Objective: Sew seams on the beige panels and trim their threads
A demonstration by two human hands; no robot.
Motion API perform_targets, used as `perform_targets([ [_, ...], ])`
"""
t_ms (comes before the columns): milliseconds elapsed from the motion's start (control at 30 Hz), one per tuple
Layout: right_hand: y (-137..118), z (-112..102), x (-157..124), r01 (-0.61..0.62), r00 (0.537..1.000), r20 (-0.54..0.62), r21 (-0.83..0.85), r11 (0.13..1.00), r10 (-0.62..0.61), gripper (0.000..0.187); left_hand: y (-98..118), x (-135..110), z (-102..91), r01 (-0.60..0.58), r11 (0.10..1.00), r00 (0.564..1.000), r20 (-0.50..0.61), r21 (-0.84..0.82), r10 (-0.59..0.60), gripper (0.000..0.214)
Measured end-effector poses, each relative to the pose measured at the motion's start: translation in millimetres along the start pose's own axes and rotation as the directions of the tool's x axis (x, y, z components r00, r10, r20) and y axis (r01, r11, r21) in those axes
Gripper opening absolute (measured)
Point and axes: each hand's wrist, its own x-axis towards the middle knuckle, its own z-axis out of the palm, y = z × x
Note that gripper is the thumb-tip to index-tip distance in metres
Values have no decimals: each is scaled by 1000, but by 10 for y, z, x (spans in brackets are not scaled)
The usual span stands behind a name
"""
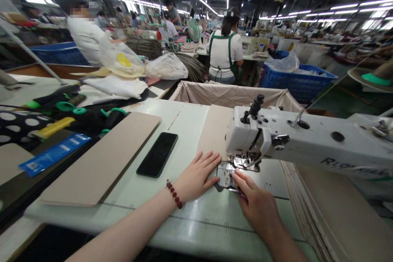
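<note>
The left hand (196, 176) and right hand (256, 200), fingers open and flat, steady a beige panel (213, 139) at the presser foot (245, 163) of a white industrial sewing machine (276, 137).

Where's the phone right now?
In the head view, the black smartphone lies flat on the white sewing table, just left of the person's left hand and right of a beige panel.
</note>
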Motion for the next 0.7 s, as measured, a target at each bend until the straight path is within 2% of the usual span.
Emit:
perform_targets([
  [200,3,13,-9,-3,1000,-2,18,1000,3,63,12,-8,-18,-2,1000,1000,-2,-5,2,58],
  [433,6,86,-23,-12,998,-56,-23,1000,11,59,42,-18,-6,-7,1000,999,-45,28,8,56],
  [700,-18,56,-39,-27,999,-44,-90,996,24,53,52,-21,37,36,998,994,-102,61,-30,67],
])
